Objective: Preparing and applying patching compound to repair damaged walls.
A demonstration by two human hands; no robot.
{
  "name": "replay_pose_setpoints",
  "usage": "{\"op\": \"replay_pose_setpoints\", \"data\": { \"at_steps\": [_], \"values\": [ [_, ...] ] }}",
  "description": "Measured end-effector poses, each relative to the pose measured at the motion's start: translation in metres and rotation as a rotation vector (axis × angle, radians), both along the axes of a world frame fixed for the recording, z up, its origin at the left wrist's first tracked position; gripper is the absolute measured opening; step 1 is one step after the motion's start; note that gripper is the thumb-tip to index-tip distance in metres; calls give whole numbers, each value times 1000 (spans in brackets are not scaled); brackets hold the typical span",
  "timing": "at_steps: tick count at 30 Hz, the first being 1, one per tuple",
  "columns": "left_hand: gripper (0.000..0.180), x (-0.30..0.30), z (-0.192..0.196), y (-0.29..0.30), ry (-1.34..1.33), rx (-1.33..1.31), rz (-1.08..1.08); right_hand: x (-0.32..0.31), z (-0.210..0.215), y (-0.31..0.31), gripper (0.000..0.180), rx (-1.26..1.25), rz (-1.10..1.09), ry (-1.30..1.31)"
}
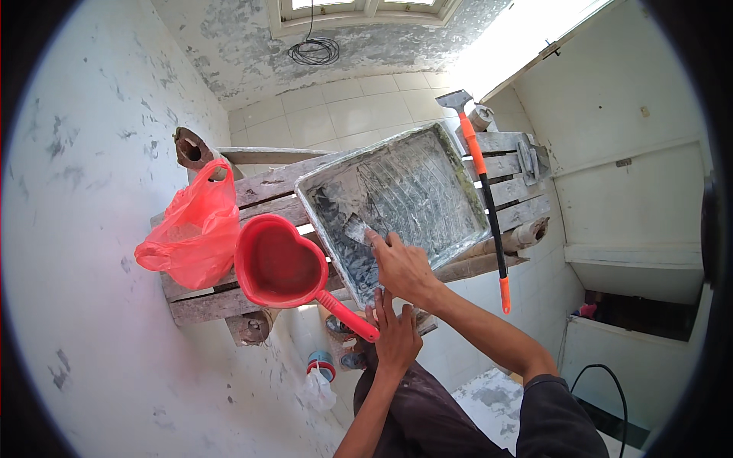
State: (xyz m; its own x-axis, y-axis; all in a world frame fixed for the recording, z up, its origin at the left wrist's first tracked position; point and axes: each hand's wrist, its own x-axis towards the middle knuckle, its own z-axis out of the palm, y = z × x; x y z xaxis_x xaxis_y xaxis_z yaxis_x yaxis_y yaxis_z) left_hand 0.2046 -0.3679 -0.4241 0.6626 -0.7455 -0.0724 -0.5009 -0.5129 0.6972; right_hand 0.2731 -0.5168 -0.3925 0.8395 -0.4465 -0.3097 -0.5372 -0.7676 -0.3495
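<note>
Gripping a putty knife [356, 229], the right hand [410, 272] reaches inside the grimy tray [431, 183].
The left hand [398, 342], fingers slightly spread, sits at the tray's near edge, beside the red dipper [284, 263]'s handle.

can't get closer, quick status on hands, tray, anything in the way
Right hand gripping scraper in tray. Left hand at tray's near edge. Possible snag: dipper handle beside left hand.

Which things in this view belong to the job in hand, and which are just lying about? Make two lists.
In use:
- putty knife, in the right hand
- paint tray, left hand near its edge
- slatted wooden bench under the tray

Apparently just lying about:
- long-handled scraper
- red plastic bag
- coiled black cable
- red heart-shaped dipper (role unclear)
</note>
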Motion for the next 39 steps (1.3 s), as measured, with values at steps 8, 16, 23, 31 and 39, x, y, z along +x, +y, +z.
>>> {"op": "replay_pose_setpoints", "data": {
  "at_steps": [8, 16, 23, 31, 39],
  "values": [
    [18, 5, 17, -1, 35, -32, 43, 6, 37, -37, 44, -177, -11, -20],
    [18, 18, 8, -13, -4, 10, -4, 19, 19, -19, 60, -214, 115, 122],
    [20, 22, 4, -17, 17, -10, 9, 57, 3, -13, 59, -271, 93, 28],
    [23, 25, 9, -20, -23, -31, -5, 72, -3, -20, 59, -280, 26, 33],
    [29, 25, -3, -5, -11, -35, 14, 6, 21, 12, 53, -121, 88, 173]
  ]
}}
